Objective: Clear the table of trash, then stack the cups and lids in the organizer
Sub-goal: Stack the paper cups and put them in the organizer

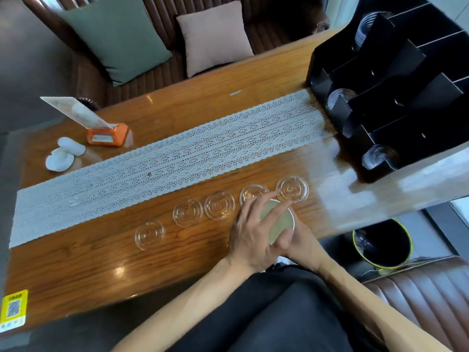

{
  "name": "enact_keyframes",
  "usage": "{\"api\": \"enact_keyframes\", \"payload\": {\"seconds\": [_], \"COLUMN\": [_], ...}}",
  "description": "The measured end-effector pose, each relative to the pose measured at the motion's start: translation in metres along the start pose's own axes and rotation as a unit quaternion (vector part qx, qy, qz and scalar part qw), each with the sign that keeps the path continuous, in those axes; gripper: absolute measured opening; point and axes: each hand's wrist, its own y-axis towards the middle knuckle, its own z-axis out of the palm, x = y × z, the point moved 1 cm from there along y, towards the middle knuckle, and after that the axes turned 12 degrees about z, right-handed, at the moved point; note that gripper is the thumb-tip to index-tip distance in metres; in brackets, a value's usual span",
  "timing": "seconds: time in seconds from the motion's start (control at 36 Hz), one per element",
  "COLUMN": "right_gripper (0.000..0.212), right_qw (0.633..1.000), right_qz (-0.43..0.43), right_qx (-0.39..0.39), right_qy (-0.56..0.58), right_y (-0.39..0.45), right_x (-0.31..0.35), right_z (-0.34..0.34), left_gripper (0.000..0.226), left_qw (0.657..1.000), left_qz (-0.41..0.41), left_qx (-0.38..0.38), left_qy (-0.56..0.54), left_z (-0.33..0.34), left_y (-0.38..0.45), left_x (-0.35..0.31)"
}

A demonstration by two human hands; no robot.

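Clear lids (219,206) flank both hands, left hand (253,240) and right hand (302,243) gripping a paper cup (279,222).

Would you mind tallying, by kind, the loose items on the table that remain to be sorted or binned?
Clear plastic lids lying flat on the table: 5
Paper cups, held in both hands: 1
Crumpled white tissues: 2
Total: 8

Brown leather sofa (132,80), two cushions (114,39)
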Motion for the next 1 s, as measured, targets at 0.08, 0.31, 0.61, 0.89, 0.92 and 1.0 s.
{"api": "enact_keyframes", "payload": {"seconds": [0.08,0.31,0.61,0.89,0.92,1.0], "right_gripper": [0.087,0.085,0.062,0.028,0.026,0.063], "right_qw": [0.998,0.982,0.917,0.921,0.921,0.912], "right_qz": [0.011,0.063,0.049,0.013,0.005,-0.003], "right_qx": [-0.012,-0.048,0.009,0.034,0.043,0.039], "right_qy": [0.052,0.174,0.396,0.388,0.388,0.407], "right_y": [-0.005,-0.028,-0.052,-0.051,-0.051,-0.050], "right_x": [0.000,0.008,0.043,0.055,0.056,0.056], "right_z": [0.008,0.009,-0.013,-0.050,-0.056,-0.082], "left_gripper": [0.067,0.056,0.034,0.054,0.055,0.058], "left_qw": [0.986,0.833,0.786,0.670,0.663,0.648], "left_qz": [-0.051,-0.317,-0.361,-0.357,-0.355,-0.350], "left_qx": [-0.073,-0.156,-0.089,-0.130,-0.139,-0.165], "left_qy": [-0.138,-0.427,-0.494,-0.638,-0.644,-0.656], "left_z": [-0.002,-0.003,-0.023,-0.017,-0.015,-0.010], "left_y": [-0.002,-0.032,-0.071,-0.051,-0.048,-0.037], "left_x": [0.005,0.017,0.021,0.009,0.008,0.003]}}
